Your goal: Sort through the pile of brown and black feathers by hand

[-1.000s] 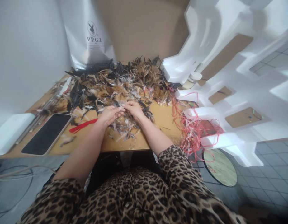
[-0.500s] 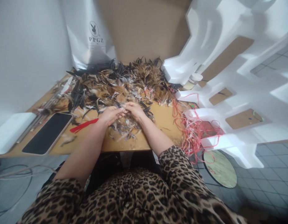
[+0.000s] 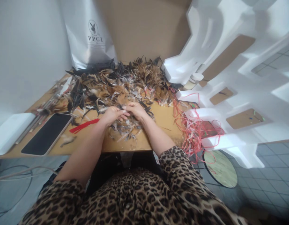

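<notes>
My left hand (image 3: 112, 115) and my right hand (image 3: 135, 111) meet over the front of the table, fingertips together. Both are closed in a pinch around a few small feathers (image 3: 127, 122), whose pale tip pokes out below the fingers. Most of what they grip is hidden by the fingers. Right behind the hands lies a broad heap of brown and black feathers (image 3: 99, 86). Short loose feathers (image 3: 127, 135) are scattered on the tabletop beneath my wrists. Red strips (image 3: 84, 125) lie beside my left wrist.
On the left are a phone (image 3: 47, 134) and a white box (image 3: 14, 132). A silver-white bag (image 3: 91, 43) stands at the back. To the right, tangled red string (image 3: 196, 132) hangs by white foam pieces (image 3: 242, 137), with a lidded jar (image 3: 193, 81) behind. A round stool (image 3: 220, 168) stands below.
My fingers have shifted slightly, with the left fingers a little more spread beneath the pinch. Both hands stay in the same place, and the view has moved very slightly.
</notes>
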Demonstrator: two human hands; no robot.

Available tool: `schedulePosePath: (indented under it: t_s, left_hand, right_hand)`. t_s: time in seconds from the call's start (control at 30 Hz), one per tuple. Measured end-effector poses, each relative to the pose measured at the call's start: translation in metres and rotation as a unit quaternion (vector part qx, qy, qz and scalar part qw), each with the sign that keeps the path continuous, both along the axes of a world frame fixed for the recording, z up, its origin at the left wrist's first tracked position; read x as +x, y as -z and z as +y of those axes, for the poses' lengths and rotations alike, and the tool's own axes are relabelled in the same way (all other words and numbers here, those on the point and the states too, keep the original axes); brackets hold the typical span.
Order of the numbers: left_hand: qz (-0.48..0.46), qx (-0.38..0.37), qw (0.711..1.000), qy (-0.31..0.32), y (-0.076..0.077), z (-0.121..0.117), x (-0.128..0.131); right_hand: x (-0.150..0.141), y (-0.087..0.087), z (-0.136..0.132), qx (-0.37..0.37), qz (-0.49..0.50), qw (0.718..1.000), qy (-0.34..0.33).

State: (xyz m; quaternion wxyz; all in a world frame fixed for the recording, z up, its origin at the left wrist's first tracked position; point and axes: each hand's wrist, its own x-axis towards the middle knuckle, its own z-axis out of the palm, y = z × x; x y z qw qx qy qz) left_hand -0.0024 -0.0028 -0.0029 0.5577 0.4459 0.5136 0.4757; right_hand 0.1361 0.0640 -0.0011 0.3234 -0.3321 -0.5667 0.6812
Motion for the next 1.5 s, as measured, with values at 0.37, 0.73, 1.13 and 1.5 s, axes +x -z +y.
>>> schedulePosePath:
  t_s: [0.37, 0.73, 1.13, 1.5]
  left_hand:
    - [0.113, 0.012, 0.993, -0.021, 0.007, 0.007, -0.002]
    - [0.06, 0.034, 0.997, -0.027, 0.002, 0.003, 0.007]
    - [0.069, 0.049, 0.994, -0.067, 0.004, 0.003, 0.006]
    - [-0.136, 0.01, 0.983, -0.121, 0.006, 0.007, -0.005]
  right_hand:
    - [-0.003, -0.011, -0.012, 0.167, -0.1, 0.981, 0.004]
    - [-0.01, 0.005, -0.006, 0.198, -0.063, 0.977, 0.052]
    - [-0.007, 0.006, -0.001, 0.238, -0.058, 0.967, 0.067]
    - [-0.005, 0.001, -0.004, 0.343, -0.108, 0.928, 0.095]
